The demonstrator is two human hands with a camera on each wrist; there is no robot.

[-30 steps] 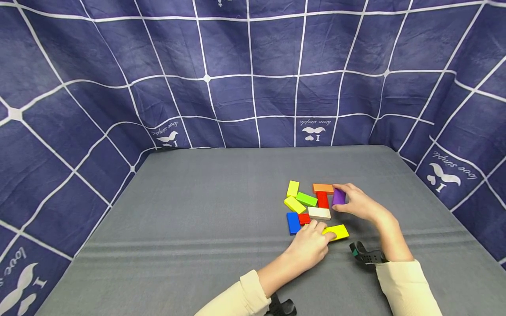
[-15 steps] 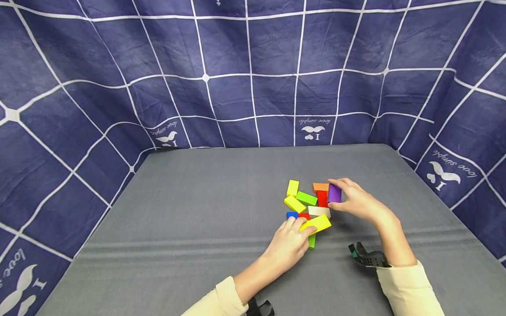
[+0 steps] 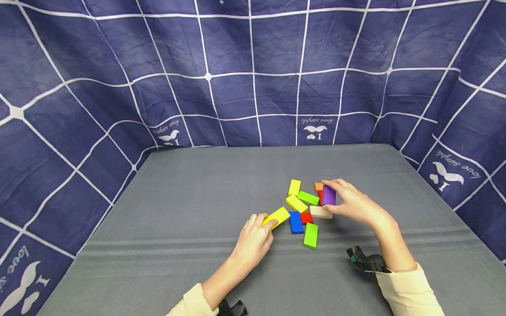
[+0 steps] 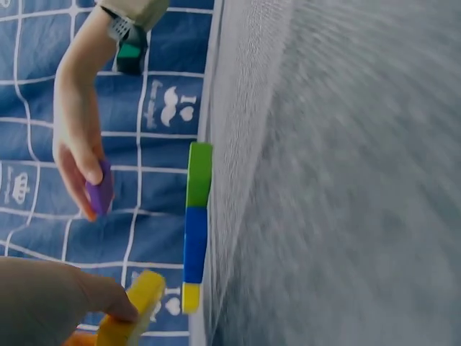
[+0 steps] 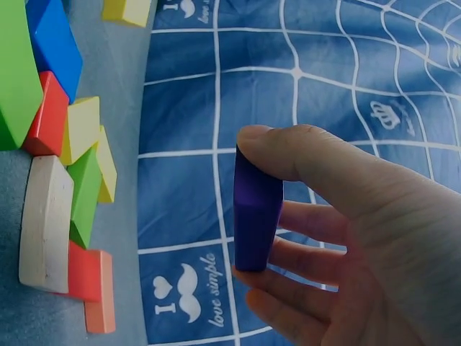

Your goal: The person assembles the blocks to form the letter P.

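Note:
My left hand (image 3: 252,239) pinches a yellow block (image 3: 277,217) to the left of a cluster of coloured blocks. In the left wrist view that yellow block (image 4: 133,308) looks raised off the table. A purple block (image 3: 329,195) is held by my right hand (image 3: 356,204) over the cluster's right side, partly covering a red block and an orange block (image 3: 318,187). The right wrist view shows the purple block (image 5: 256,213) between thumb and fingertips, apart from the other blocks. Nearest the left hand's block lies a blue block (image 3: 296,223).
Beside the blue block lie a small red block (image 3: 306,218) and a green block (image 3: 310,236). A white block (image 3: 321,212), another green block (image 3: 308,198) and two yellow blocks (image 3: 294,188) lie farther back. The grey table (image 3: 197,188) meets a dark blue gridded cloth (image 3: 237,96).
My left hand has carried the yellow block leftward from the cluster's front, uncovering the green block. My right hand has moved the purple block slightly left, over the red and orange blocks.

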